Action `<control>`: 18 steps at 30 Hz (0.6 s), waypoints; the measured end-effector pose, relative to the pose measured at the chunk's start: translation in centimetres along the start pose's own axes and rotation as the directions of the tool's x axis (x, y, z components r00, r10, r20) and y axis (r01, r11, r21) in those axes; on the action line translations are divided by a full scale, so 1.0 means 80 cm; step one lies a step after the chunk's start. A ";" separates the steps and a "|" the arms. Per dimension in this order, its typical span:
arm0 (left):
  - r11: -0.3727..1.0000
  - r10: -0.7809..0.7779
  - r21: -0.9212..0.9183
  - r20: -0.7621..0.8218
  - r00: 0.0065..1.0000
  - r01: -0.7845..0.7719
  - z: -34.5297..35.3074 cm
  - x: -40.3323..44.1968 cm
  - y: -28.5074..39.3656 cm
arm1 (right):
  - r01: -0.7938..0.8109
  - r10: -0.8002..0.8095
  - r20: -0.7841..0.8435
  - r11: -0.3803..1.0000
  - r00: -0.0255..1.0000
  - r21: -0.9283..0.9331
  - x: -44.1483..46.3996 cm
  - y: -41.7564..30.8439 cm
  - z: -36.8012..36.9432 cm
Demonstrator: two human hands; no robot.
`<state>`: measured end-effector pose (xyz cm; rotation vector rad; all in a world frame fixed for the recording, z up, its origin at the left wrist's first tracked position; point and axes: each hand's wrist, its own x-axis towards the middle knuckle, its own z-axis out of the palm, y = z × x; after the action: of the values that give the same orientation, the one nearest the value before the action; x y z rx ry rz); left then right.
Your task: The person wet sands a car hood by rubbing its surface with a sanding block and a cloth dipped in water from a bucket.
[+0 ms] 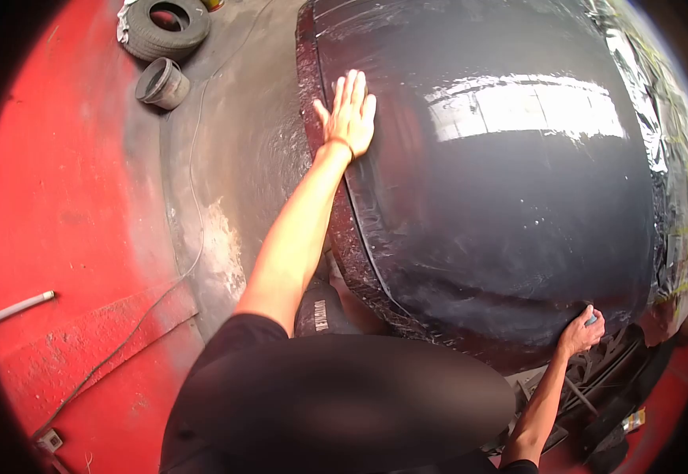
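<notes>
A dark, wet-looking car panel (502, 213), apparently a hood, fills the middle and right of the head view. Bright window reflections show on its upper part, and pale smears cross its near part. My left hand (348, 114) lies flat on the panel's left edge, fingers spread, holding nothing. At the panel's near right corner, my right hand (582, 332) is closed around a small bluish piece (591, 321). Most of that piece is hidden by my fingers, so its kind is unclear. A dark red, speckled body edge (345, 229) runs along the panel's left side.
Crinkled masking film (664, 158) covers the car to the right. A tyre (164, 30) and a bucket (164, 84) stand on the floor at upper left. A thin cable (194, 170) trails across the red and grey floor. Dark car parts (597, 395) sit below my right hand.
</notes>
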<state>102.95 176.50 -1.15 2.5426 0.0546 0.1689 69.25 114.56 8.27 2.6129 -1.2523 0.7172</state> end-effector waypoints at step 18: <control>0.998 -0.015 -0.060 -0.044 0.999 0.012 0.005 -0.049 -0.025 | 0.090 -0.089 -0.043 0.996 0.995 0.026 0.006 0.012 0.003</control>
<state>99.11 177.62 -3.03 2.4781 0.0825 0.2192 68.88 113.54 8.19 2.6428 -1.1144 0.7749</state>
